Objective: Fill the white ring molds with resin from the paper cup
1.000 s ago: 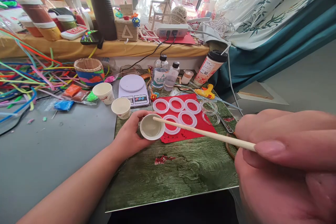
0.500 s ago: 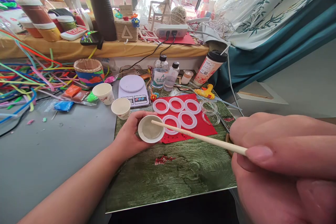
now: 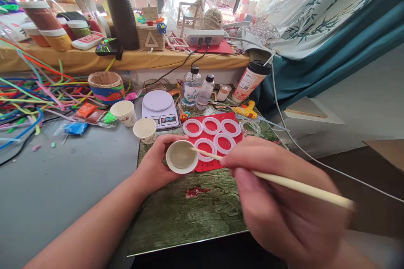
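Observation:
My left hand [image 3: 157,164] is wrapped round a paper cup [image 3: 182,170] that holds a cloudy greyish liquid. In my right hand [image 3: 280,193] a pale wooden stick [image 3: 296,186] is pinched, its thin tip over the cup's right rim; whether it touches the liquid I cannot tell. Behind the cup, several pale ring molds [image 3: 224,143] lie on a red sheet [image 3: 232,116]. Two more paper cups stand to the left, one near [image 3: 145,130] and one farther [image 3: 123,113], beside a lilac kitchen scale [image 3: 158,101].
Two clear bottles, one labelled A [image 3: 190,89] and one smaller [image 3: 205,92], stand behind the red sheet. A yellow glue gun [image 3: 246,110] and a tilted drink cup [image 3: 251,82] are at the back right. Colored clay packs [image 3: 76,128] and pipe cleaners [image 3: 31,96] lie left.
My right hand has moved left and farther out, now gripping the stick nearer its tip. The stick's tip has shifted right to the cup's rim. My left hand and its cup have hardly moved.

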Available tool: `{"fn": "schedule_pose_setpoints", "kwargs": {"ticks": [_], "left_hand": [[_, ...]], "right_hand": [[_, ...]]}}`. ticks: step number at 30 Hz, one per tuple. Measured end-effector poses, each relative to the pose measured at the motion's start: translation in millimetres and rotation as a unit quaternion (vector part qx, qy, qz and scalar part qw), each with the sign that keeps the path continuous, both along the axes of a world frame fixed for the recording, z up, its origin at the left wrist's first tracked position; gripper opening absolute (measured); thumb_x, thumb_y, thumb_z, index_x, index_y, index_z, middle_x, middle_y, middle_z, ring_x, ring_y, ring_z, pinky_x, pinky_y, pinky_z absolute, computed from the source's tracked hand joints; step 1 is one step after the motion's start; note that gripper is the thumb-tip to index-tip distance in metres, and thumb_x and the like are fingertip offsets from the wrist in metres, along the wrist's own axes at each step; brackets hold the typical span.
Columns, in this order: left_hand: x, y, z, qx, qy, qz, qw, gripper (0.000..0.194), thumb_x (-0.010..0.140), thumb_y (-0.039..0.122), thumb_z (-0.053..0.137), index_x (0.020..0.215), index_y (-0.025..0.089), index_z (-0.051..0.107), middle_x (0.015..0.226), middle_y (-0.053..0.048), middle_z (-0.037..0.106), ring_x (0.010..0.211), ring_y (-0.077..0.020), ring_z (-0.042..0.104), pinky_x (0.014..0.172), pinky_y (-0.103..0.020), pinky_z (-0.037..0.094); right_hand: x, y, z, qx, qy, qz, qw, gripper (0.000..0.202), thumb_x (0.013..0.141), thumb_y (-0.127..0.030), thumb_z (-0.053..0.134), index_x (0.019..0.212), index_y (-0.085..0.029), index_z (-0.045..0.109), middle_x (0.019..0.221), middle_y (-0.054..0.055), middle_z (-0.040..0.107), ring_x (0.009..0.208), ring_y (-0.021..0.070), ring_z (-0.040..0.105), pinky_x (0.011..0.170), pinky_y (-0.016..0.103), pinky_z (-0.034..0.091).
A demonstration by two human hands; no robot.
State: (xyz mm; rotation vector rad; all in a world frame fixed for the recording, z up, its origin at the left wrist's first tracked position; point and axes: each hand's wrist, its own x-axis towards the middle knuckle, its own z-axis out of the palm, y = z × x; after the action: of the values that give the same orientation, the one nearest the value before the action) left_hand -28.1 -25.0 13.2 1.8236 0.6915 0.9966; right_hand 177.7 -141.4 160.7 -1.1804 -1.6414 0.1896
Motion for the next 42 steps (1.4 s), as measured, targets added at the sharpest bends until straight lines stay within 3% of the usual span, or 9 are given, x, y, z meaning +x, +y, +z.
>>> {"fn": "schedule_pose_setpoints", "kwargs": {"ticks": [3,7,11,17,21,28,35,42], "left_hand": [[-1,0,0.5,-0.011,0.037,0.004,0.999,0.069,0.079,0.034,0.104,0.136,0.034,0.064,0.144,-0.011,0.083,0.134,-0.0369,0.081,0.112,-0.054,0.068],[-2,1,-0.1,-0.027,0.060,0.005,0.998,0.068,0.080,0.036,0.104,0.136,0.035,0.066,0.144,-0.010,0.083,0.137,-0.0380,0.080,0.116,-0.057,0.065],[-2,2,-0.1,-0.040,0.070,-0.003,0.997,0.066,0.080,0.036,0.103,0.136,0.033,0.067,0.147,-0.012,0.082,0.139,-0.0389,0.078,0.118,-0.058,0.064],[-3,3,-0.9,-0.036,0.082,-0.005,0.996,0.069,0.080,0.040,0.103,0.138,0.033,0.066,0.148,-0.013,0.081,0.140,-0.0392,0.078,0.118,-0.057,0.064],[-3,3,1.0,-0.027,0.091,0.002,0.995,0.068,0.080,0.042,0.103,0.137,0.032,0.066,0.146,-0.012,0.081,0.136,-0.0384,0.079,0.113,-0.054,0.066],[-1,3,6.6,-0.028,0.112,0.011,0.993,0.065,0.078,0.044,0.102,0.132,0.031,0.068,0.129,-0.008,0.085,0.117,-0.0350,0.083,0.100,-0.048,0.068],[-1,4,9.9,-0.027,0.125,0.012,0.992,0.066,0.076,0.045,0.102,0.132,0.030,0.069,0.128,-0.007,0.085,0.116,-0.0348,0.083,0.100,-0.048,0.067],[-3,2,9.1,-0.014,0.126,0.008,0.992,0.066,0.077,0.040,0.101,0.133,0.029,0.069,0.129,-0.007,0.084,0.117,-0.0334,0.082,0.102,-0.046,0.068]], "right_hand": [[-1,8,-25.8,-0.035,0.010,0.040,0.999,0.023,0.100,-0.007,0.059,0.096,-0.024,0.073,0.072,-0.003,0.069,0.057,0.0145,0.063,0.057,0.031,0.054],[1,7,-46.2,-0.032,0.192,-0.025,0.981,0.026,0.108,-0.012,0.059,0.099,-0.024,0.081,0.074,0.000,0.069,0.061,0.0160,0.062,0.052,0.029,0.050],[4,3,-40.6,0.010,0.286,-0.065,0.956,0.028,0.102,-0.009,0.063,0.094,-0.024,0.085,0.073,0.001,0.070,0.061,0.0174,0.063,0.049,0.028,0.050],[4,3,-17.8,0.083,0.299,-0.116,0.944,0.031,0.093,-0.006,0.063,0.085,-0.023,0.087,0.079,0.005,0.073,0.058,0.0188,0.061,0.045,0.034,0.044],[6,5,-15.8,0.089,0.289,-0.112,0.947,0.034,0.094,-0.004,0.061,0.085,-0.025,0.087,0.072,0.004,0.071,0.057,0.0200,0.060,0.046,0.035,0.043],[12,12,-26.8,0.030,0.265,-0.076,0.961,0.031,0.101,-0.007,0.063,0.092,-0.024,0.087,0.069,0.000,0.068,0.056,0.0162,0.060,0.045,0.028,0.045],[12,20,-33.8,0.002,0.274,-0.077,0.959,0.025,0.103,-0.009,0.067,0.091,-0.023,0.085,0.068,-0.001,0.069,0.056,0.0142,0.060,0.047,0.025,0.046],[15,39,-44.7,-0.090,0.309,-0.064,0.945,0.018,0.099,-0.022,0.070,0.085,-0.023,0.081,0.063,-0.003,0.068,0.049,0.0110,0.058,0.043,0.020,0.047]]}}
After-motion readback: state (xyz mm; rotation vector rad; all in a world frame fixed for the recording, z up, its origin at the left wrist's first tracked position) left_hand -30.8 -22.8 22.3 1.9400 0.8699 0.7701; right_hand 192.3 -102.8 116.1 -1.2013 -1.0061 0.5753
